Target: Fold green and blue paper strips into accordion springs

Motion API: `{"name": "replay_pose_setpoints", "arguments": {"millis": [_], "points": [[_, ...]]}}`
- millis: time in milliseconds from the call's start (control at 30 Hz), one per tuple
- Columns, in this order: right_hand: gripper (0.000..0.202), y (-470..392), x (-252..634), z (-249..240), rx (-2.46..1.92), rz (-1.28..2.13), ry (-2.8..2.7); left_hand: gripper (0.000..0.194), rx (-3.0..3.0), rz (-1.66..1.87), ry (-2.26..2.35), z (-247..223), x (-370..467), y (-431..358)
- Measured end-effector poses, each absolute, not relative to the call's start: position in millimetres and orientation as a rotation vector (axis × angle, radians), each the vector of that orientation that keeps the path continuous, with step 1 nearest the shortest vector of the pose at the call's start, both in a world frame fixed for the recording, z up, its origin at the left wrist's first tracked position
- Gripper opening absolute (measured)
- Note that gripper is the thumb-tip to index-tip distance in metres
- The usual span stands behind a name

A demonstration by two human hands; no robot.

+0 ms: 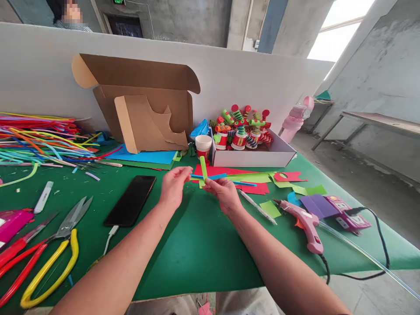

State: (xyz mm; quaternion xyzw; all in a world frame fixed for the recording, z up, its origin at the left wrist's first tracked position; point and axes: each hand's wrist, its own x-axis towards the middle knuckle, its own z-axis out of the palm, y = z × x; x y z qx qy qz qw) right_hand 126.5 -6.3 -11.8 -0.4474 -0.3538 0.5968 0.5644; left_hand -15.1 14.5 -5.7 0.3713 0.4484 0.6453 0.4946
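Note:
Both my hands are raised over the middle of the green table. My right hand [220,191] pinches a light green paper strip [203,168] that stands up from its fingertips, crossed by a blue strip [217,176]. My left hand [175,186] is closed, fingertips together at the left end of a thin blue strip; whether it grips that end is hard to tell. Behind my hands are a stack of paper cups [203,143] and red paper pieces [262,188]. A white pen [257,206] lies right of my right hand.
On the left are yellow-handled scissors [74,247], a phone [130,201] and coloured pipe cleaners [39,140]. Behind stand a cardboard box [144,78] and a white box [252,159] of cup figures. A pink glue gun [305,223] with its cord lies right.

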Motion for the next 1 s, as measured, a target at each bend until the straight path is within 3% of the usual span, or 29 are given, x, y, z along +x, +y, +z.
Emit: {"name": "replay_pose_setpoints", "arguments": {"millis": [167,633,1000], "points": [[0.033,-6,124,-12,-0.960,1.400,-0.799,0.039,0.998,1.211,0.941,-10,1,3],[0.027,-8,123,-14,-1.015,1.279,-0.895,0.034,0.928,1.292,1.040,-9,1,4],[0.031,-4,129,-16,-0.811,1.641,-0.639,0.032,0.897,1.223,0.991,3,0,0]]}}
